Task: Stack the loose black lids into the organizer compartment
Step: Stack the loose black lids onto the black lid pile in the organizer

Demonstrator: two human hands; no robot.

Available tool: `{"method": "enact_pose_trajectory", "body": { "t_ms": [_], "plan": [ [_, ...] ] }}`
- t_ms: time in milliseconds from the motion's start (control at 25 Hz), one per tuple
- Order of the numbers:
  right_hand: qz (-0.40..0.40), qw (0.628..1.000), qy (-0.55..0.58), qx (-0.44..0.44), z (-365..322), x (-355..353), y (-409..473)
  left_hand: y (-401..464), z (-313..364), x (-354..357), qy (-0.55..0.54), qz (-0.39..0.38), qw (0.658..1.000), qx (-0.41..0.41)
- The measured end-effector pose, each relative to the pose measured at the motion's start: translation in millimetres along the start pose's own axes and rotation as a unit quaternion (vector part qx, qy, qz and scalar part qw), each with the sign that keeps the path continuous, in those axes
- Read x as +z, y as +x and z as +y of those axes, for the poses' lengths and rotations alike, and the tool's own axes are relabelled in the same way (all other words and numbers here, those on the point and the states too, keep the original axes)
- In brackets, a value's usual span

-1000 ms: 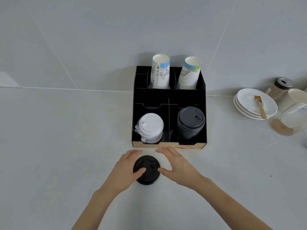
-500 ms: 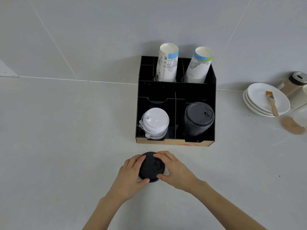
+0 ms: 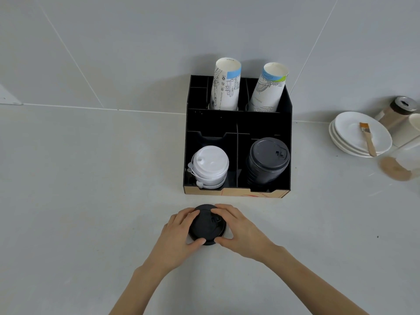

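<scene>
A loose black lid (image 3: 206, 226) lies on the pale counter just in front of the black organizer (image 3: 236, 123). My left hand (image 3: 179, 233) grips its left rim and my right hand (image 3: 238, 230) grips its right rim, thumbs at the near edge. The organizer's front right compartment holds a tall stack of black lids (image 3: 268, 160). A stack of white lids (image 3: 210, 165) fills the front left compartment. I cannot tell whether more than one lid is under my hands.
Two stacks of printed paper cups (image 3: 225, 85) stand tilted in the organizer's back slots. To the right sit stacked white plates (image 3: 350, 137) with a small brush (image 3: 367, 138), a brown shaker (image 3: 395, 112) and a clear container (image 3: 402, 164). A wall rises behind.
Both hands closed in on the black lid from its sides and now grip its rim. The view shifted, so the organizer appears further right.
</scene>
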State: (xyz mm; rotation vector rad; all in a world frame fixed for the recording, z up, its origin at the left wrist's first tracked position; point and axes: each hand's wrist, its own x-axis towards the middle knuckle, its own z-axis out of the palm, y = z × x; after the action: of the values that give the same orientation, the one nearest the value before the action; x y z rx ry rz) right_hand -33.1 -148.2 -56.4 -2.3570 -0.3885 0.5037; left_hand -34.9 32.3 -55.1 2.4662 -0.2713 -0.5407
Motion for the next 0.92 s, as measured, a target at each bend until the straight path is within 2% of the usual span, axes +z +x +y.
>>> {"method": "enact_pose_trajectory", "body": {
  "t_ms": [400,640,920],
  "plan": [
    [0.110,0.994,0.013,-0.022,-4,-41,-25,0,34,-19,-0.074,0.083,0.990,0.088],
    [0.169,0.985,0.009,-0.038,-8,-73,-33,8,62,-39,-0.069,0.119,0.982,0.132],
    [0.218,0.975,-0.018,-0.033,-7,-110,-36,34,89,-51,-0.060,0.120,0.975,0.176]
  ]
}}
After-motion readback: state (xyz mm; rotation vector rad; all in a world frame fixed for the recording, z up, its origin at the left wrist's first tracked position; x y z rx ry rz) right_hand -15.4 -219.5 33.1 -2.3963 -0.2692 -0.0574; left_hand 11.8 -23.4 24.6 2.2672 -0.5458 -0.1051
